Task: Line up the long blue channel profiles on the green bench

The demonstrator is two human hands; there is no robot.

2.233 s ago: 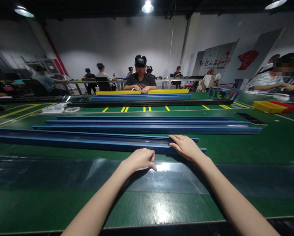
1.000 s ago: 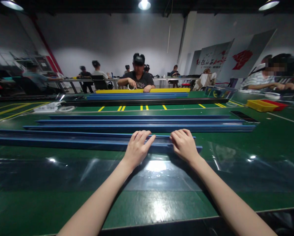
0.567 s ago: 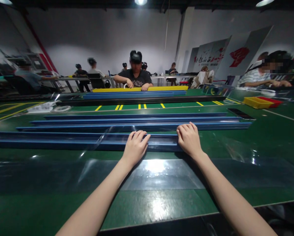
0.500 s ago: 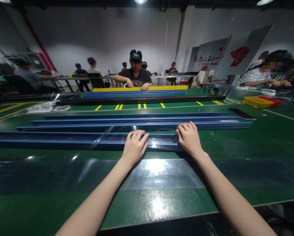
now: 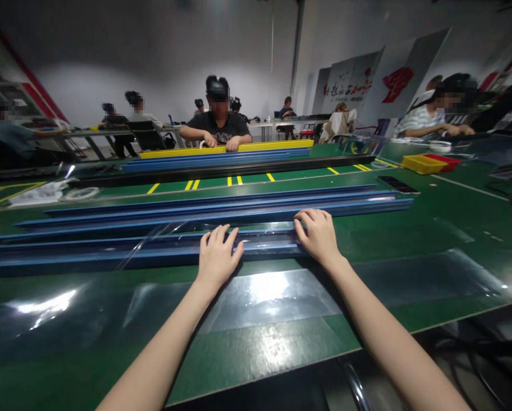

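A long blue channel strip (image 5: 264, 251) lies across the green table (image 5: 247, 354) in front of me. Clear plastic film (image 5: 161, 242) rests in and over its trough. My left hand (image 5: 218, 254) is spread over the strip, fingers apart, palm down on the film. At the strip's right end, my right hand (image 5: 318, 234) has its fingers curled over the far edge and its thumb on the near side; the end itself is hidden under it. Nearer to me, a wide clear plastic sheet (image 5: 281, 294) lies flat below both forearms.
Several more blue strips (image 5: 221, 206) lie just beyond. A phone (image 5: 396, 184), a yellow tray (image 5: 420, 164) and a red tray (image 5: 446, 162) are at the right. Across the table a person (image 5: 219, 123) handles a yellow strip (image 5: 277, 147). A white roll (image 5: 80, 194) lies at the left.
My view has turned right and tilted, so the scene shifts left. My left hand's fingers are more spread apart, while the right hand stays at the strip's end.
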